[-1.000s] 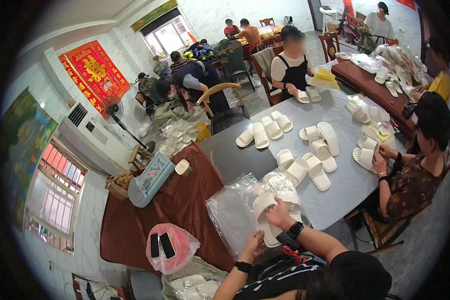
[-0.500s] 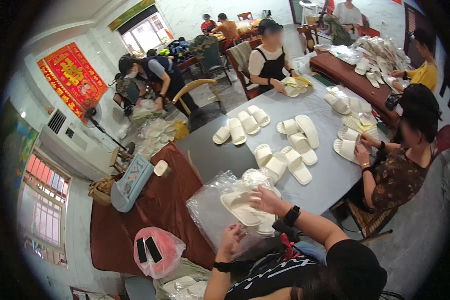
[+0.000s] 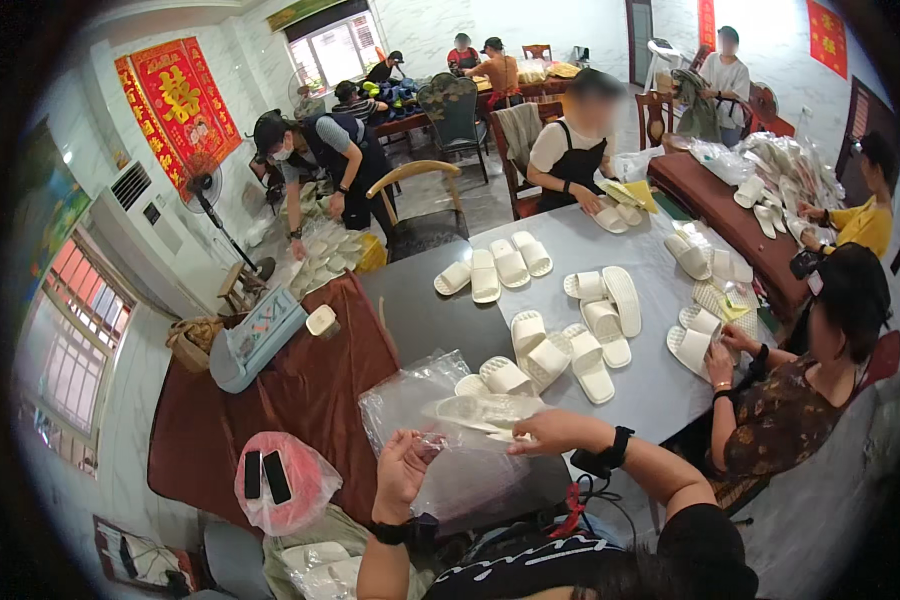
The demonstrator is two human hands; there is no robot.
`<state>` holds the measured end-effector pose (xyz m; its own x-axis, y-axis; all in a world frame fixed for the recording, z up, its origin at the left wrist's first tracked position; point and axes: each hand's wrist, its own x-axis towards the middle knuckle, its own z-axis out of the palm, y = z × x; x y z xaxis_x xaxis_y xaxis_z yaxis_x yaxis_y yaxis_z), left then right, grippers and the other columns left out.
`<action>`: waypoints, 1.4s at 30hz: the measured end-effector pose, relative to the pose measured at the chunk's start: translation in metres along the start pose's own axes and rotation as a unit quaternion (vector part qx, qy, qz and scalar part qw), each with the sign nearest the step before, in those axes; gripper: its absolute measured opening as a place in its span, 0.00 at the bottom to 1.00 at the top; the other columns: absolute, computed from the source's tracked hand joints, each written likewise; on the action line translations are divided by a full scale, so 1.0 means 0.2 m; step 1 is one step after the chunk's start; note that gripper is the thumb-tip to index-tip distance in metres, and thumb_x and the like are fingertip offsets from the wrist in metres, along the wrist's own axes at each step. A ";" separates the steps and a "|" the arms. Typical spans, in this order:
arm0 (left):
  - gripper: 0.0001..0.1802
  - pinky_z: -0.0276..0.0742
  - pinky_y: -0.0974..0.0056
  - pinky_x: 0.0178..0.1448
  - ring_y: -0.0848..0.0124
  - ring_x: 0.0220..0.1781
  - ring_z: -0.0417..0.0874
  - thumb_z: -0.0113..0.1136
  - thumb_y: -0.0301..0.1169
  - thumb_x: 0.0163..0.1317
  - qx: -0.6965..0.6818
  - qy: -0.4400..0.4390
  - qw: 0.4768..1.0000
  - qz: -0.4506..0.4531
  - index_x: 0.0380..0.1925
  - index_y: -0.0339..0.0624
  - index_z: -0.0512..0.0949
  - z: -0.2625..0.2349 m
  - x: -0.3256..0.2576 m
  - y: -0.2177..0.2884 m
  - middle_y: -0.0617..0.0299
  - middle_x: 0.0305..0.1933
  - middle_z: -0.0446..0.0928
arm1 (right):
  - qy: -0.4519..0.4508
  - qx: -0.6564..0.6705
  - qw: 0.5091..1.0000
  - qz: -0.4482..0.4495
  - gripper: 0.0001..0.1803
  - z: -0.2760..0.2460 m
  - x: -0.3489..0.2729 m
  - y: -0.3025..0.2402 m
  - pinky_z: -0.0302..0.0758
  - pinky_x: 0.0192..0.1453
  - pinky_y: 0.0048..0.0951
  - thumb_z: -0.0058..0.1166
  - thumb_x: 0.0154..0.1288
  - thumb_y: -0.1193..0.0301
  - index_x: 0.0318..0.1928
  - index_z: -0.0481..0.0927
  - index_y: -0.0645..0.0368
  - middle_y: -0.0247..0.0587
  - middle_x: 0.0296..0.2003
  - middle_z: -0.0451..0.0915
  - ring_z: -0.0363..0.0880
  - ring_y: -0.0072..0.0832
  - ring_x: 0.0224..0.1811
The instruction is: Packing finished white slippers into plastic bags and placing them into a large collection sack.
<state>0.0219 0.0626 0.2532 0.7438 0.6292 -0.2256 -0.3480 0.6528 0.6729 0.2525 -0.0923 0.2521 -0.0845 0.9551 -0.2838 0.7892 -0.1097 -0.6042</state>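
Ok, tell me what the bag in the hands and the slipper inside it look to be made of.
Bag: thin clear plastic film, glossy; it crinkles, glints and shows what is behind it. Slipper: likely soft moulded foam or rubber, matte off-white, one seamless piece; hard to be sure through the film. The left hand grips the bag; the right hand holds the slipper end.

Both forearms were bare. The left hand (image 3: pixel 402 472) wore a black wristband behind its fingers; the right hand (image 3: pixel 555 430) wore a black watch-like strap. A dark printed shirt showed below.

Left hand (image 3: pixel 402 472) grips clear plastic bag (image 3: pixel 440 430) while right hand (image 3: pixel 555 430) holds white slipper (image 3: pixel 485 411) at its mouth, over grey table (image 3: pixel 430 315).
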 end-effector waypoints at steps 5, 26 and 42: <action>0.07 0.72 0.57 0.49 0.56 0.44 0.75 0.42 0.29 0.61 -0.041 0.032 0.999 0.015 0.30 0.38 0.68 0.04 0.00 -0.01 0.44 0.46 0.70 | 0.085 -0.156 0.983 -0.040 0.31 0.03 -0.06 0.11 0.69 0.36 0.39 0.42 0.53 0.42 0.21 0.73 0.61 0.48 0.22 0.75 0.74 0.43 0.30; 0.07 0.65 0.70 0.45 0.76 0.38 0.71 0.49 0.29 0.59 0.340 -0.282 0.895 0.057 0.29 0.35 0.68 0.31 -0.46 -0.12 0.60 0.33 0.74 | 0.145 -0.043 0.982 -0.114 0.18 0.08 0.01 -0.05 0.72 0.31 0.35 0.57 0.39 0.74 0.38 0.77 0.55 0.52 0.25 0.76 0.75 0.46 0.29; 0.23 0.57 0.49 0.58 0.54 0.58 0.60 0.53 0.39 0.52 0.550 0.693 0.460 -0.073 0.48 0.45 0.67 -1.41 -1.59 -0.33 0.52 0.57 0.61 | 0.184 0.154 0.964 -0.116 0.16 0.56 0.44 -0.73 0.70 0.41 0.26 0.57 0.50 0.74 0.40 0.73 0.68 0.42 0.33 0.77 0.74 0.25 0.35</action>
<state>-0.3524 -0.0612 0.0823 -0.6309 0.7747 -0.0436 0.7144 0.6019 0.3568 0.0623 -0.0230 0.2320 0.0296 0.9905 0.1339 0.5522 0.0955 -0.8283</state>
